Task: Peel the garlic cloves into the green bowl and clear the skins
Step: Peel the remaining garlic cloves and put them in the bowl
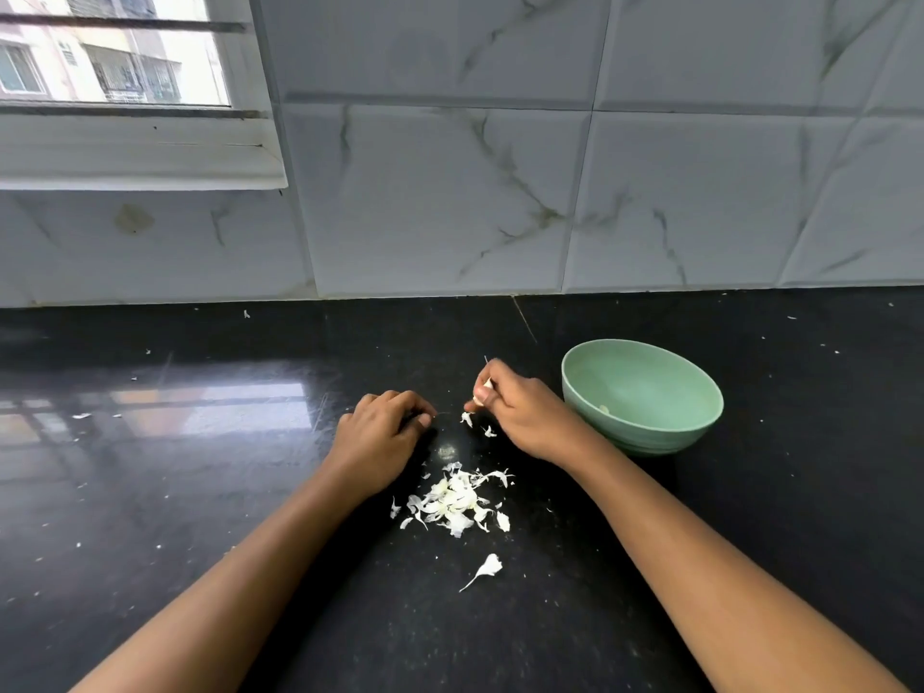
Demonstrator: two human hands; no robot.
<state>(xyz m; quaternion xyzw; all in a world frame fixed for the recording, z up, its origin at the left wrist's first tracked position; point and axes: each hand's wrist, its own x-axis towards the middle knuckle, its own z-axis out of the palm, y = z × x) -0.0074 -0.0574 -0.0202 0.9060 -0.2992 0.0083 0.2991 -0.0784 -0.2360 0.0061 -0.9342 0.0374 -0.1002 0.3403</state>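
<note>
Just left of the green bowl (650,437), the right hand (520,407) is raised a little above the black counter (200,517). Its thumb and first fingers are pressed together and pinch a small white garlic clove (487,384); the other fingers are curled in. The wrist passes close in front of the bowl's left wall.

Further left of the bowl, past the right hand, the left hand (380,432) rests on the counter with all fingers curled under and the tips touching the surface. I cannot tell if it holds something.

Inside the bowl, low on its left side, lies one small pale piece (604,408), probably garlic. Two small skin bits (467,418) lie on the counter under the right hand. The pile of skins (455,500) is left of the bowl and nearer to the person, between the two forearms. One single skin (487,567) with a thin tail lies nearer still, apart from the pile.

Behind the bowl stands a tiled wall (450,192).
</note>
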